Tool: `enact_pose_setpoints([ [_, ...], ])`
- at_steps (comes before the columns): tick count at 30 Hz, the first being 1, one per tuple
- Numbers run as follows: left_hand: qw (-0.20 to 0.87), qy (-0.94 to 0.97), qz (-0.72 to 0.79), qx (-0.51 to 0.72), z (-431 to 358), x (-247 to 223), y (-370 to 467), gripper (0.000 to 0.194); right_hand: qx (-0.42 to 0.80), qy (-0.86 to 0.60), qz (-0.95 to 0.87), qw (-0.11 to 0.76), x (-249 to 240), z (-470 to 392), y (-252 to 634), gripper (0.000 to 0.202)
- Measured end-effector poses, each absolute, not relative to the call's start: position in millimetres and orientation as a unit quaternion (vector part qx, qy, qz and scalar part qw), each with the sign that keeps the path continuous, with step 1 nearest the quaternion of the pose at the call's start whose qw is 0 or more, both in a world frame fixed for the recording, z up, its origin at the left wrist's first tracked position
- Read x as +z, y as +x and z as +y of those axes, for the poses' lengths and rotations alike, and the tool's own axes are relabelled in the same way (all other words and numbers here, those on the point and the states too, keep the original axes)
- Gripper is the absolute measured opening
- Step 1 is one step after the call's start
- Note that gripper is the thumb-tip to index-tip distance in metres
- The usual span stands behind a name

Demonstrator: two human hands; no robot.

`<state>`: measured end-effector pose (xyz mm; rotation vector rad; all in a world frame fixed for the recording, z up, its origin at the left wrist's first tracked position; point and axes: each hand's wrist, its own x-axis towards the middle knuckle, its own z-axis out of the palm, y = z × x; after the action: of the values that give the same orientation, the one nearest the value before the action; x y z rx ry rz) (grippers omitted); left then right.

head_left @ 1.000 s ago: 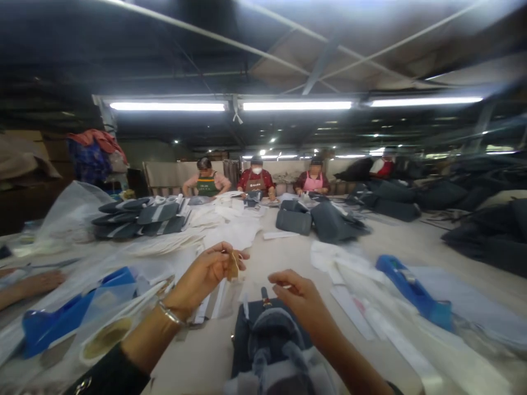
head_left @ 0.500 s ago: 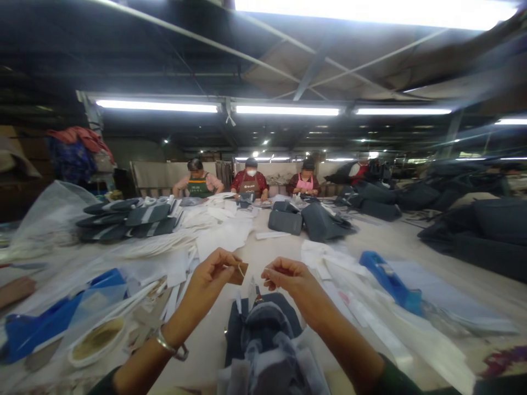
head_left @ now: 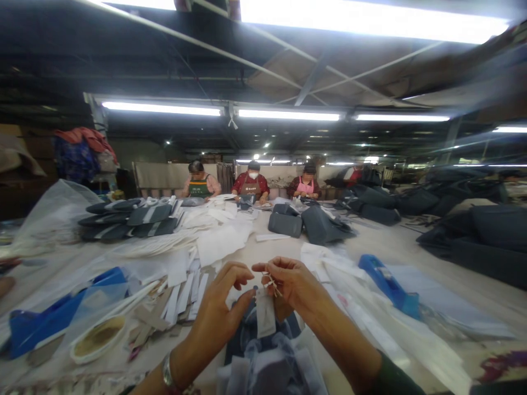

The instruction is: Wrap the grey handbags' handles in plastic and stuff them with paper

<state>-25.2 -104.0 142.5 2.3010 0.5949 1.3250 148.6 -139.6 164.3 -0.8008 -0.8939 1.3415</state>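
My right hand (head_left: 288, 280) pinches a thin pale cord (head_left: 272, 284), and a brown tag (head_left: 282, 308) hangs below its fingers. Beside that tag hangs a whitish translucent tag or small bag (head_left: 265, 314). My left hand (head_left: 234, 291) is just left of it, thumb and fingers apart, the thumb tip close to its top edge. Beneath both hands a dark blue-grey bag (head_left: 272, 351) with pale wrapping lies on the table.
Blue tape dispensers (head_left: 389, 288) lie right and left, with a white bowl (head_left: 99, 340) near the left one. Dark pieces (head_left: 150, 214) are stacked at the left, dark bags (head_left: 325, 224) beyond. Three people sit across the table (head_left: 263, 249); part of another person's hand shows at far left.
The brown tag has gone from my left hand to below my right hand. My left hand has opened and moved right and down. The whitish tag now hangs between my hands.
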Motion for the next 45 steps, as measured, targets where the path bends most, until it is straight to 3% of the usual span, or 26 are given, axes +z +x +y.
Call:
enact_pose_setpoints([
  [7,0.227,0.831,0.209,0.462,-101.4,157.3,-14.8,0.039,0.613,-0.343,-0.403,0.587,154.8,-144.8,143.6,0.036],
  [13,0.356,0.836,0.222,0.353,-90.1,160.0,-7.0,0.029,0.602,-0.419,-0.450,0.509,154.5,-148.4,145.0,0.042],
  [18,0.573,0.755,0.194,0.253,-83.2,160.1,-12.2,0.034,0.631,-0.417,-0.452,0.472,152.2,-153.3,150.8,0.049],
  [26,0.637,0.694,0.219,0.255,-89.6,163.8,-18.5,0.038,0.546,-0.435,-0.489,0.523,152.5,-154.5,160.7,0.028],
  [30,0.587,0.733,0.257,0.228,-87.7,160.9,-8.3,0.029,0.466,-0.482,-0.527,0.522,161.1,-155.3,157.5,0.018],
  [36,0.500,0.781,0.282,0.245,-80.4,149.5,-1.8,0.034,0.485,-0.456,-0.504,0.550,154.7,-156.1,160.8,0.018],
  [45,0.295,0.843,0.313,0.325,-85.2,158.1,-7.3,0.020,0.482,-0.447,-0.501,0.563,144.3,-160.2,163.2,0.043],
])
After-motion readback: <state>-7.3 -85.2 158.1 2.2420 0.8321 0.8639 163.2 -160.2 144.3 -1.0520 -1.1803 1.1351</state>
